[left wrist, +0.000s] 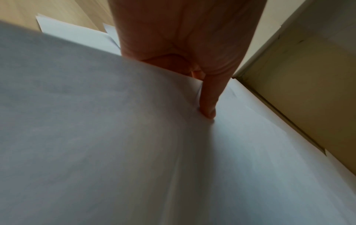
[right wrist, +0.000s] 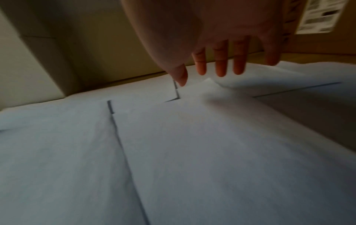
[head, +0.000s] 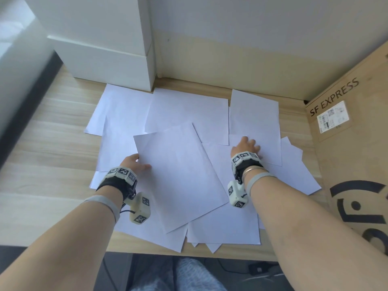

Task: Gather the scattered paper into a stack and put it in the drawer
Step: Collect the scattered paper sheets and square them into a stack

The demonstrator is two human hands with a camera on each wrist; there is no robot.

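Observation:
Several white sheets of paper lie scattered and overlapping on the wooden desk. One top sheet lies slanted in the middle. My left hand pinches its left edge, thumb on top and fingers hidden under it. In the left wrist view that sheet is lifted close to the camera, with one finger against the paper. My right hand rests flat on the sheets to the right, with straight, spread fingers touching the paper. No drawer is in view.
A white block-shaped unit stands at the back left, touching the far sheets. A large cardboard box marked SF EXPRESS walls off the right side. Some sheet corners overhang the desk's front edge. Bare wood shows at the left.

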